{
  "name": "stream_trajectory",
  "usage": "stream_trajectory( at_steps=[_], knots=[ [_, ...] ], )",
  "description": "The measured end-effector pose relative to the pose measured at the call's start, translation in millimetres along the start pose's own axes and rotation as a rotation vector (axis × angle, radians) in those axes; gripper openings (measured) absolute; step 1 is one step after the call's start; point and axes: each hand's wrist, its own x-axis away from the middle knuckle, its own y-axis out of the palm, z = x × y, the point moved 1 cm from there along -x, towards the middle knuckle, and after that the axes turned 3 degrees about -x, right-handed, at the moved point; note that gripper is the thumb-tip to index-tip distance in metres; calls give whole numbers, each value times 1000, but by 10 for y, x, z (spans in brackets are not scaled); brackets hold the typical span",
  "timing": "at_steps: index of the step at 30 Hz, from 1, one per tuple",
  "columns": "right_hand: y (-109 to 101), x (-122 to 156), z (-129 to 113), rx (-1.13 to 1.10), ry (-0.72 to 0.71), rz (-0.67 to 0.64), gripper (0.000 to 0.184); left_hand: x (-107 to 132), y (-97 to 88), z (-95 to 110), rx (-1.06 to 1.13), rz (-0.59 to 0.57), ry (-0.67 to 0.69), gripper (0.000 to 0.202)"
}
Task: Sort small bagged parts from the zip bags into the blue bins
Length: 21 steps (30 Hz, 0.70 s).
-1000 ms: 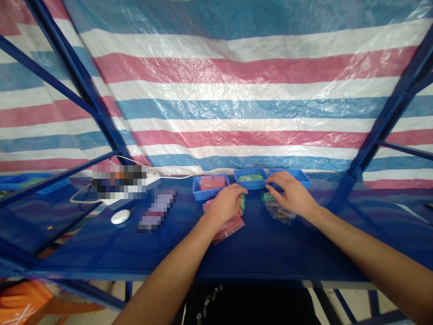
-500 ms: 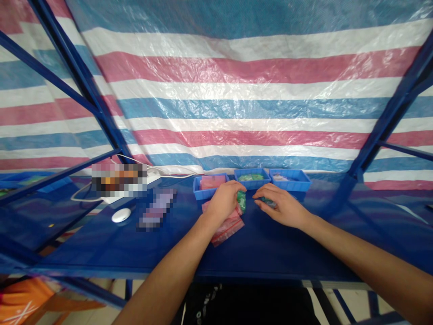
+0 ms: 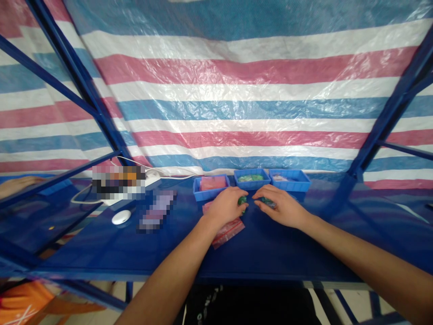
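Observation:
My left hand (image 3: 228,205) is closed on a small green packet (image 3: 242,200), gripped between thumb and fingers. Beneath that hand lies a pink zip bag (image 3: 228,232) on the blue table, partly covered by the palm. Just to the right, my right hand (image 3: 284,205) curls its fingers around a small greenish clear packet (image 3: 269,202), mostly hidden by the fingers. A narrow gap separates the two hands.
Behind the hands stand three blue trays: one with pink bags (image 3: 195,192), one with green packets (image 3: 251,185), one with a few pale packets (image 3: 294,186). Leftward are a white round object (image 3: 121,217), a blurred flat item (image 3: 157,210), a power strip (image 3: 154,181) and another person's hand (image 3: 22,185).
My left hand has dipped slightly, its thumb now showing in front of the green packet, which is more covered. My right hand has hardly moved. Another person's hand has appeared at far left.

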Motion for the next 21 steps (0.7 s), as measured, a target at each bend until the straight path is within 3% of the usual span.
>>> stream_trajectory(
  at_steps=[5, 14, 21],
  knots=[
    [-2, 0, -4, -7, 14, -14, 18, -31, -26, -38, 54, -11, 17, 26],
    [12, 1, 9, 2, 28, -29, 18, 5, -55, 0, 98, -4, 45, 39],
    [10, 1, 5, -4, 30, -27, 19, -22, -59, 13, 127, -6, 89, 29]
  ],
)
